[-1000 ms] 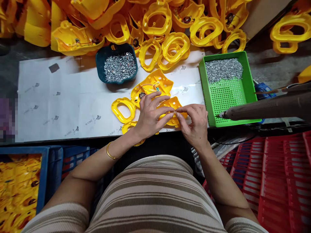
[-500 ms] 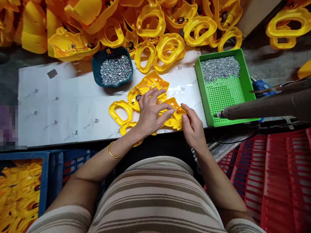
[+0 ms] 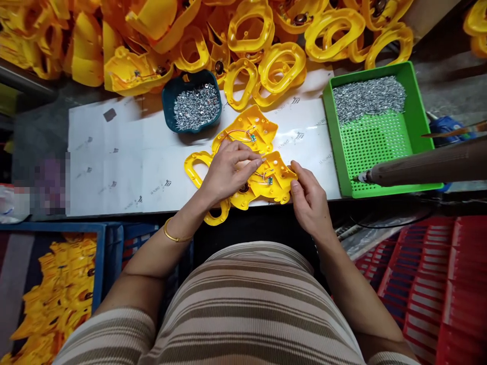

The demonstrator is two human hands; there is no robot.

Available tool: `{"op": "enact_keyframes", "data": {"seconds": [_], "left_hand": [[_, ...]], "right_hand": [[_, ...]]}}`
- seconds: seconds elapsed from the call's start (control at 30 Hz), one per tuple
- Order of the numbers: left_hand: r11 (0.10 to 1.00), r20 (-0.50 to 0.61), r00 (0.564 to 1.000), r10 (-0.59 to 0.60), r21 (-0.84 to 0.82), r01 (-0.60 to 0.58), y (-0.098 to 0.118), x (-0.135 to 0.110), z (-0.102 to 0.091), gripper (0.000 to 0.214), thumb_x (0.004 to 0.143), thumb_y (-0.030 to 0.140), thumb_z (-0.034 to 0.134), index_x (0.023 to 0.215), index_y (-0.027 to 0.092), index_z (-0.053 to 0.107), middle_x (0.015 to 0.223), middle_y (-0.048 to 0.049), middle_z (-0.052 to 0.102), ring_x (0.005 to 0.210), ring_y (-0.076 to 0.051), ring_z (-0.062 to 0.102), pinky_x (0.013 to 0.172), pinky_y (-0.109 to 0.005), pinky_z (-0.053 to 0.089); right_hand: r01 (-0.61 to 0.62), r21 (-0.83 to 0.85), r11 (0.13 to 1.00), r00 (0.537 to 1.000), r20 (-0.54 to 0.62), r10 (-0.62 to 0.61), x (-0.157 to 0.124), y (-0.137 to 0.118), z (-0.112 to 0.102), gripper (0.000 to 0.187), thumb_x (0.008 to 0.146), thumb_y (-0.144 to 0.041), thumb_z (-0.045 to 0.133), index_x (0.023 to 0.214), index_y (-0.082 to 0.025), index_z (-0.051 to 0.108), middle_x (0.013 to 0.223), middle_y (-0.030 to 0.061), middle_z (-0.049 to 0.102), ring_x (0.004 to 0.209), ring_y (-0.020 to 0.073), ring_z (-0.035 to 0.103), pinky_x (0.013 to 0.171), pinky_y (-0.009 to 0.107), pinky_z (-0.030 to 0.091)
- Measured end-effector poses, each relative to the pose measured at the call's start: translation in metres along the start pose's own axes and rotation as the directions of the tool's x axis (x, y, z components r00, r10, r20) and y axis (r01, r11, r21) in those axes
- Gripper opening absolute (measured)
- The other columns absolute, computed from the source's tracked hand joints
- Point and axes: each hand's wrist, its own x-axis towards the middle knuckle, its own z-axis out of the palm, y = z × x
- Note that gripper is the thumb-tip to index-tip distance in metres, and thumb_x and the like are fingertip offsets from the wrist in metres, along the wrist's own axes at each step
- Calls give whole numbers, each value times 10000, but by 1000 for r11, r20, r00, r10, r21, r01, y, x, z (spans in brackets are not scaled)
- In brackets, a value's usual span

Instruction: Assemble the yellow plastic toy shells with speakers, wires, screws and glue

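Note:
A yellow plastic shell [image 3: 274,178] with thin wires and a small green circuit board lies at the table's near edge. My left hand [image 3: 227,170] rests on its left part, fingers curled and pinching at the wires. My right hand [image 3: 309,200] grips the shell's right edge with thumb and fingers. A second yellow shell [image 3: 249,131] with wires lies just behind. A yellow ring piece [image 3: 195,167] sits left of my left hand, and another ring [image 3: 216,215] pokes out below my wrist.
A dark teal bowl of silver screws [image 3: 196,105] stands behind the shells. A green tray [image 3: 416,114] holding screws is at the right, with a brown powered screwdriver [image 3: 426,166] hanging over its front. Yellow parts are heaped along the back [image 3: 243,35]. A blue crate [image 3: 99,253] and red crates [image 3: 429,284] flank my lap.
My hands drew apart from a shared pinch. The left hand curled onto the shell's wires and the right hand slid to the shell's right edge. The camera shifted left.

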Motion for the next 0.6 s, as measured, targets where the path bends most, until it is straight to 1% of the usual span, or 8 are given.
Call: {"op": "enact_keyframes", "data": {"seconds": [0.07, 0.13, 0.2, 0.3, 0.4, 0.5, 0.6], "left_hand": [[999, 14, 1000, -16, -48, 16, -2, -2, 2, 191, 927, 362, 621, 912, 233, 760, 857, -11, 712, 801, -156, 596, 792, -321, 464], [998, 17, 1000, 7, -63, -5, -1, -4, 7, 207, 936, 371, 611, 921, 228, 760, 859, -9, 733, 763, -145, 589, 780, -308, 461], [999, 7, 999, 49, -7, -49, 4, -7, 14, 208, 943, 365, 604, 943, 227, 761, 864, -10, 741, 785, -154, 580, 809, -316, 450], [988, 1, 995, 96, 126, -95, 15, -13, 24, 207, 942, 370, 605, 955, 240, 766, 844, -16, 736, 857, -191, 554, 828, -349, 423], [981, -31, 992, 121, 158, -115, 23, -17, 30, 180, 932, 360, 625, 911, 261, 774, 843, -7, 746, 889, -205, 553, 862, -388, 387], [990, -48, 996, 78, 123, -71, 26, -17, 31, 153, 923, 350, 644, 901, 280, 778, 850, 6, 755, 874, -197, 560, 881, -403, 371], [995, -19, 1000, 18, 101, -16, 28, -15, 29, 130, 914, 351, 660, 910, 294, 777, 826, 15, 746, 862, -190, 559, 891, -404, 364]], "right_hand": [[11, 0, 1000, 1000, 6, -11, 0, -1, 1, 493, 993, -410, 406, 1411, -173, 521, 1329, 148, 600, 1237, 247, 566, 1098, 449, 441], [19, -1, 1000, 1000, 12, -19, 0, -3, 1, 490, 992, -409, 405, 1414, -189, 520, 1321, 145, 600, 1232, 253, 566, 1093, 460, 444], [24, -3, 1000, 1000, 15, -24, -1, -4, 1, 489, 992, -408, 401, 1417, -198, 518, 1310, 144, 599, 1226, 255, 564, 1088, 463, 447], [21, 5, 1000, 1000, 9, -21, -2, -6, 2, 491, 995, -411, 392, 1420, -198, 514, 1284, 141, 590, 1208, 242, 563, 1075, 448, 457], [16, 23, 1000, 1000, 1, -16, -5, -5, 3, 491, 994, -402, 400, 1416, -179, 514, 1278, 146, 570, 1208, 230, 555, 1076, 431, 456], [7, 34, 999, 1000, -4, -7, -7, -4, 4, 468, 990, -377, 416, 1408, -193, 517, 1279, 139, 560, 1216, 229, 547, 1083, 440, 447], [4, 46, 999, 1000, -5, -4, -6, -5, 4, 447, 981, -349, 434, 1388, -188, 525, 1263, 140, 560, 1198, 226, 555, 1060, 439, 465]]}}
